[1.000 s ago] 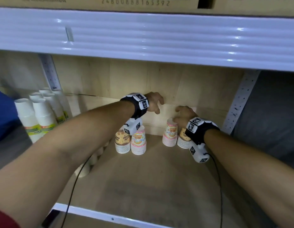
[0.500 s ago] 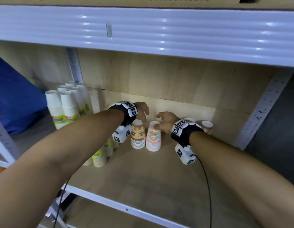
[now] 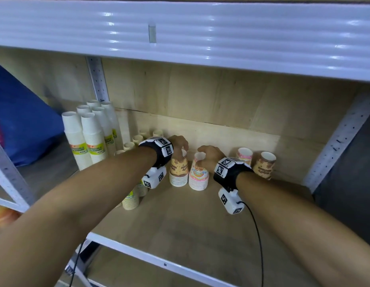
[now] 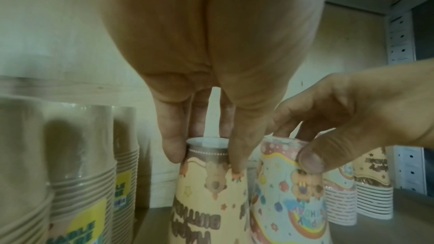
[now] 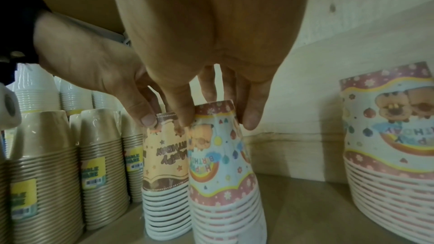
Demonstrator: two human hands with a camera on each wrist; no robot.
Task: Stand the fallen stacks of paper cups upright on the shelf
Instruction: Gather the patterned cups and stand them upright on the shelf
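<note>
Two printed cup stacks stand rim-down side by side on the wooden shelf [image 3: 180,220]. My left hand [image 3: 179,145] grips the top of the orange bear-print stack [image 3: 178,170] from above; in the left wrist view its fingers [image 4: 172,147] curl round the top of that orange stack [image 4: 206,188]. My right hand [image 3: 208,156] pinches the top of the rainbow-print stack [image 3: 198,176], with thumb and fingers round the rainbow stack [image 5: 220,155] in the right wrist view. Both stacks touch each other.
Another rainbow stack [image 3: 244,155] and another brown-print stack [image 3: 265,164] stand to the right by the back wall. Beige stacks [image 3: 131,198] line the left side, and tall white stacks [image 3: 84,139] rise behind them. A perforated upright [image 3: 337,139] bounds the right.
Both hands have moved left, off the right-hand pair of stacks and onto the left pair, and have closed round their tops. The head view has swung left too.
</note>
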